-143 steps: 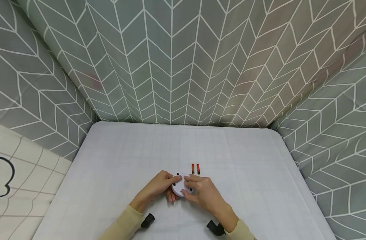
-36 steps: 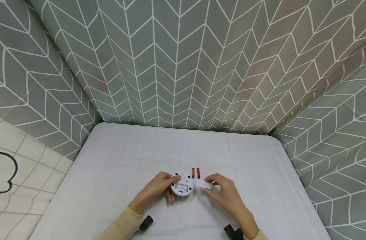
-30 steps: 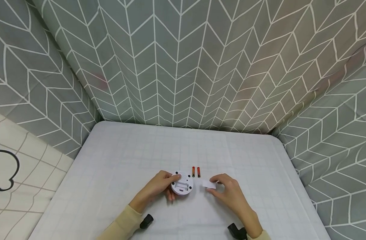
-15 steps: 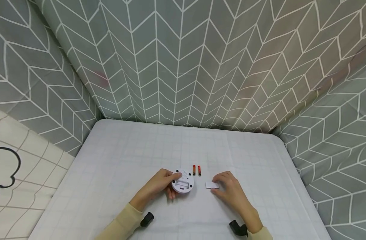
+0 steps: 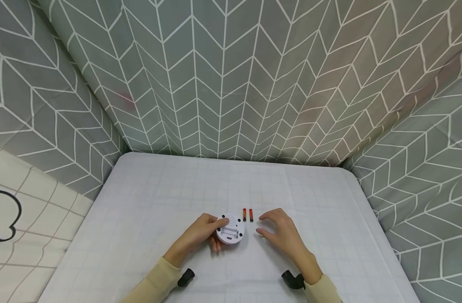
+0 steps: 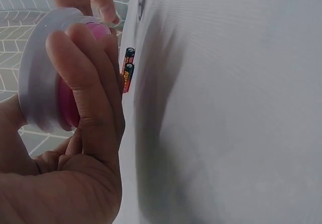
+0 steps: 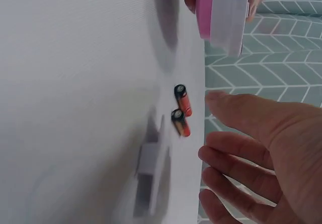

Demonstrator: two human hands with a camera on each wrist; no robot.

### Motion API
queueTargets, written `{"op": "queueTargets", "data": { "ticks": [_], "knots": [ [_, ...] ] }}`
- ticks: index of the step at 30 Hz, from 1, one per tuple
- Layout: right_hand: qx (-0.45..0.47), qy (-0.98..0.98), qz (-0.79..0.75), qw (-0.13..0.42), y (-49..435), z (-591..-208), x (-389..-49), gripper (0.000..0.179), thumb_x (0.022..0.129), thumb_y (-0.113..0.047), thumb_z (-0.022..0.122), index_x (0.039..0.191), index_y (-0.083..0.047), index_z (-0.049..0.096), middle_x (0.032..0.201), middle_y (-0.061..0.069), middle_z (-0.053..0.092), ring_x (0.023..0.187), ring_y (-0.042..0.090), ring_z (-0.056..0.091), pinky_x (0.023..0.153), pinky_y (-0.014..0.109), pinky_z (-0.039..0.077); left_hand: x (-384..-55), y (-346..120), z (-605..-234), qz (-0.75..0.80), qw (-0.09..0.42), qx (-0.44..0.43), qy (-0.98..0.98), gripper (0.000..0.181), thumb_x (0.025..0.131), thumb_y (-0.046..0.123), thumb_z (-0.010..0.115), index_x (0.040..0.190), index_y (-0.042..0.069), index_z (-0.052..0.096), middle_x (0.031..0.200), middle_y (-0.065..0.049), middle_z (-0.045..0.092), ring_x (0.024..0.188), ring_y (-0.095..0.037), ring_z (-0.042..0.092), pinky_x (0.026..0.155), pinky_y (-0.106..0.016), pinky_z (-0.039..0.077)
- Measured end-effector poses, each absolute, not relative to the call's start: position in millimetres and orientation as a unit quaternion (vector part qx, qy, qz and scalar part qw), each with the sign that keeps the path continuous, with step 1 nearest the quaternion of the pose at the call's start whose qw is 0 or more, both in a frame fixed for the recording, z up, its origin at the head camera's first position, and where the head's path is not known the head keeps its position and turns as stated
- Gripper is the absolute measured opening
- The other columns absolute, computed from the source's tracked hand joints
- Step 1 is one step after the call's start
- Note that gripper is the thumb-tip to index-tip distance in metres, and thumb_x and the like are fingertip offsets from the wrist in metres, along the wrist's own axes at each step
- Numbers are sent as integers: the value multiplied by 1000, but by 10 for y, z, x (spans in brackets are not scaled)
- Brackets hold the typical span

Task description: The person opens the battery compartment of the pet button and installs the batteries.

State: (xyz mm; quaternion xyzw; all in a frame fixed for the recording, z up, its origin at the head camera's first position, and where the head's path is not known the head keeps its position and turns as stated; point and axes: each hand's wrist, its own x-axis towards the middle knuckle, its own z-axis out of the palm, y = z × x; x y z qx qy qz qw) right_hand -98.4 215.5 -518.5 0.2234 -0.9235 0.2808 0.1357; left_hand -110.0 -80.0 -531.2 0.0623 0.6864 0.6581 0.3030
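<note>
Round device [image 5: 231,230] in left hand [image 5: 201,231], battery lettering [image 6: 126,78] illegible

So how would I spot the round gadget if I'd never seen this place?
Find the white-covered table in front of the patterned backdrop. Over it, the left hand grips the round gadget, pale with a pink part. Its disc shape and open slot set it apart from the two slim red-and-black batteries nearby.

Slvs [image 5: 152,281] are pale yellow w/ blk wrist cams [image 5: 186,277].
</note>
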Motion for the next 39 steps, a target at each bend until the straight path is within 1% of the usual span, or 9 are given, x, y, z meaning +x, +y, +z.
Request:
{"op": "queueTargets", "data": {
  "ticks": [9,14,19,26,31,35,39],
  "knots": [
    [235,-923,283,115,1982,-5167,-1101,34,75,-13,96,102,-7,78,103,5,76,104,23,66,91,44,58,-1092,-811,-5319,659,301,62,687,49,104,44,65,97,-3,73,64,-13,73,47,-15,68,50,-27,58],
    [248,-924,273,105,1869,-5188,-1238,38,77,-16,96,108,-5,77,111,7,74,110,25,63,95,45,57,-1096,-821,-5312,656,299,64,690,49,104,45,64,98,-3,73,63,-12,73,47,-16,68,51,-28,58],
    [246,-929,264,80,1809,-5228,-1352,41,78,-18,96,112,-5,77,116,8,74,113,26,62,99,45,55,-1089,-813,-5311,657,302,67,687,48,104,44,64,97,-3,73,63,-12,73,47,-16,68,50,-27,58],
    [257,-936,227,77,1738,-5284,-1418,39,76,-19,96,108,-8,77,112,6,74,112,25,62,99,44,54,-1090,-814,-5308,662,302,68,683,47,105,42,63,95,-3,73,63,-12,73,47,-16,68,49,-27,58],
    [260,-936,228,63,1739,-5268,-1449,41,77,-18,96,112,-9,77,115,5,74,115,25,61,101,45,54,-1103,-810,-5308,662,300,67,683,47,105,43,64,95,-3,73,63,-12,73,47,-15,67,49,-27,57],
    [254,-939,224,56,1748,-5249,-1465,40,77,-21,97,110,-10,76,115,3,73,115,23,61,102,43,54,-1112,-805,-5303,661,300,68,685,47,105,43,64,95,-2,73,63,-12,72,47,-15,67,49,-27,57],
    [251,-941,220,61,1759,-5225,-1456,40,76,-25,97,106,-10,76,111,2,73,114,22,61,102,42,54,-1114,-804,-5309,663,302,64,682,46,105,41,65,95,-3,73,63,-12,72,47,-15,67,48,-27,57]
  ]
}}
